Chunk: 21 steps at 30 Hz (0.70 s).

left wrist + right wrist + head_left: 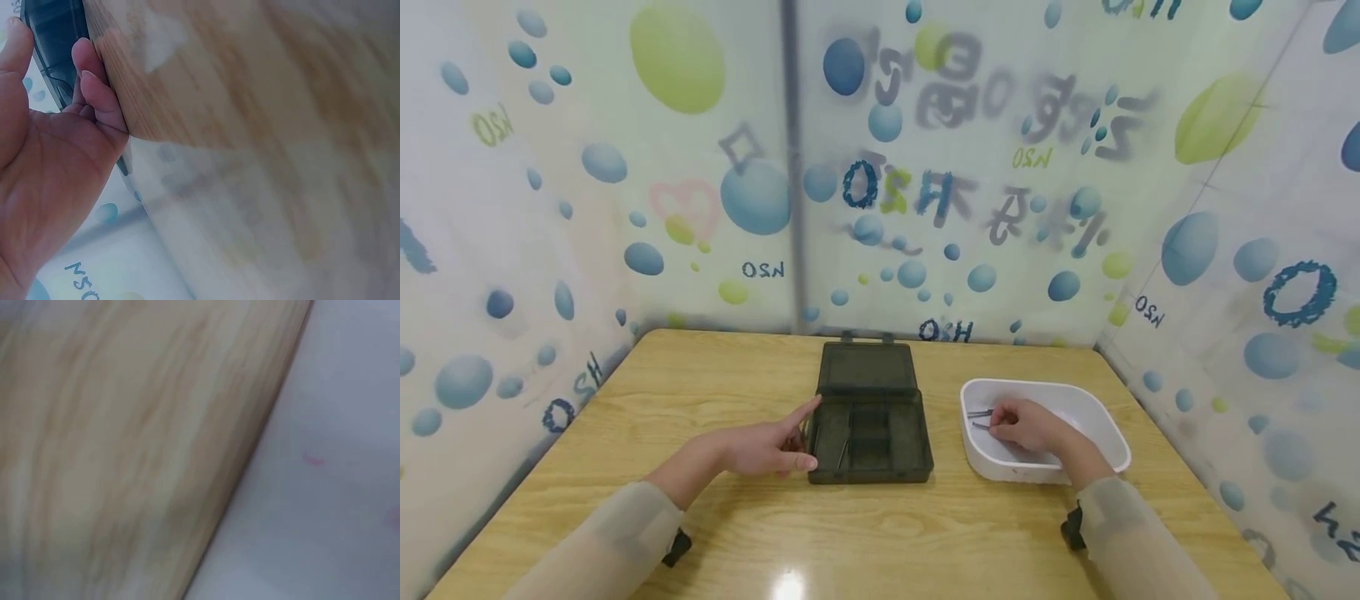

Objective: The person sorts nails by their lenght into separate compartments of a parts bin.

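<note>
Box (910, 437) at L hand (763, 447); metal pcs (980, 413) at R hand (1028, 426).

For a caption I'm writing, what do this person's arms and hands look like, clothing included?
The left hand and right hand are bare, without gloves. The left sleeve and right sleeve are long and pale cream, greyer toward the ends. A left black device and right black device, small and blocky, show beside the sleeve ends; I can't make out any markings.
</note>
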Tool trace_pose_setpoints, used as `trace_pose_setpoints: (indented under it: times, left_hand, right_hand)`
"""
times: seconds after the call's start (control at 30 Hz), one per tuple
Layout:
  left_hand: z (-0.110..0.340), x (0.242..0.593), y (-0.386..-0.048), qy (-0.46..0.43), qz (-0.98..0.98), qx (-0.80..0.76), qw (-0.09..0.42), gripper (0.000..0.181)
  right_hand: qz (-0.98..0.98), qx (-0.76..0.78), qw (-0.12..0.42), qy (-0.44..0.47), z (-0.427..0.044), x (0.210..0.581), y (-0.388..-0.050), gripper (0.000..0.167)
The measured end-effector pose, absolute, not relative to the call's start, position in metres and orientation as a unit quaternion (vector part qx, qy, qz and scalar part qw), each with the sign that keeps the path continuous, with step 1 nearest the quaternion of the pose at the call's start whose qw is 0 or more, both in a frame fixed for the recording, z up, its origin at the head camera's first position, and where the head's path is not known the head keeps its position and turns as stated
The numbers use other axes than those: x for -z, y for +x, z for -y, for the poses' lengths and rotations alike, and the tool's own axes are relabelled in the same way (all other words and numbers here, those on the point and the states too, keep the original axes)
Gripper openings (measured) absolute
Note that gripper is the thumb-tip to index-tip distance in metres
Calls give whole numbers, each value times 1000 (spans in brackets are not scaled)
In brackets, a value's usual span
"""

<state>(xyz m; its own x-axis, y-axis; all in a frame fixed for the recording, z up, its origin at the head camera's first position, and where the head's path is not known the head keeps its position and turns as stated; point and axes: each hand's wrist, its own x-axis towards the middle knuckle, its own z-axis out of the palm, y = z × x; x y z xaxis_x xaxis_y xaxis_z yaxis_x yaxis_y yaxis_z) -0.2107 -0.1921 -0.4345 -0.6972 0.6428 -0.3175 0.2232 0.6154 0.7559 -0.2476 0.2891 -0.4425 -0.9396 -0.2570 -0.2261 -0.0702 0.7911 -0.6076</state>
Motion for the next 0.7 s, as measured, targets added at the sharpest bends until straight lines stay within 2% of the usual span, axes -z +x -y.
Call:
trace_pose_setpoints:
  times: [0.3,0.47,0.7]
  left_hand:
    - [192,438,-209,252,-849,-359,295,108]
    - [193,439,-207,250,-845,-365,302,108]
    - [192,435,-211,250,-846,-361,301,107]
  right_hand:
    - [-936,301,142,-117,-292,444,-249,7]
    - [-941,290,142,-101,-295,441,-251,6]
    - [-932,326,136,-80,-300,427,-250,16]
